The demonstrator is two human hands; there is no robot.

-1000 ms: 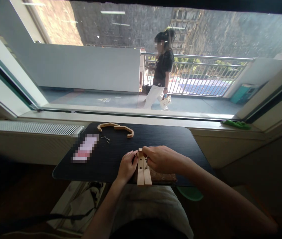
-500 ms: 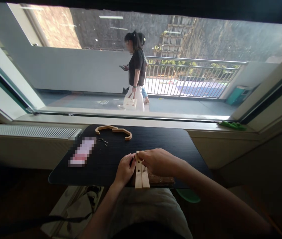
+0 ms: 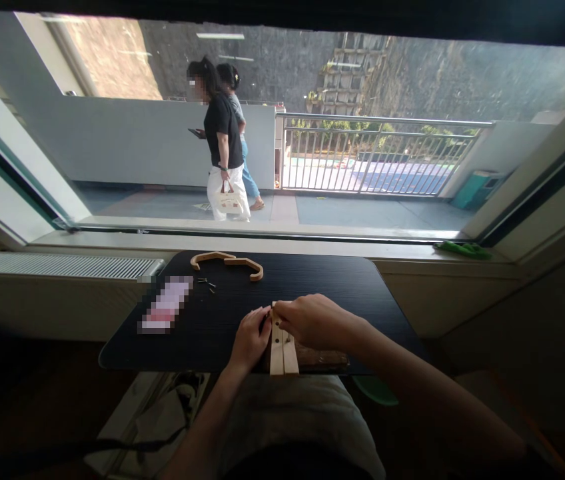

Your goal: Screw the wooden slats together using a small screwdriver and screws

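Two pale wooden strips [image 3: 276,360] lie side by side at the near edge of the black table [image 3: 327,273]. Dark round holes show in the left strip, and a small screw-like piece [image 3: 289,339] stands on the right one. My left hand [image 3: 251,339] grips the strips' left side, fingers together. Over their far end, my right hand [image 3: 315,321] is closed in a pinch; whatever it holds is hidden behind the fingers. A brown flat block [image 3: 325,357] lies partly beneath the strips, to the right.
Two curved wooden pieces [image 3: 243,263] lie at the table's back left. Several small screws [image 3: 207,283] are in front of them, beside a blurred pink-white packet [image 3: 167,303]. A radiator [image 3: 62,265] stands left. Behind the window, two people [image 3: 225,140] walk past.
My right hand has shifted slightly, staying at the strips' far end. My left hand keeps its place. Outside the window, the two people have moved left.
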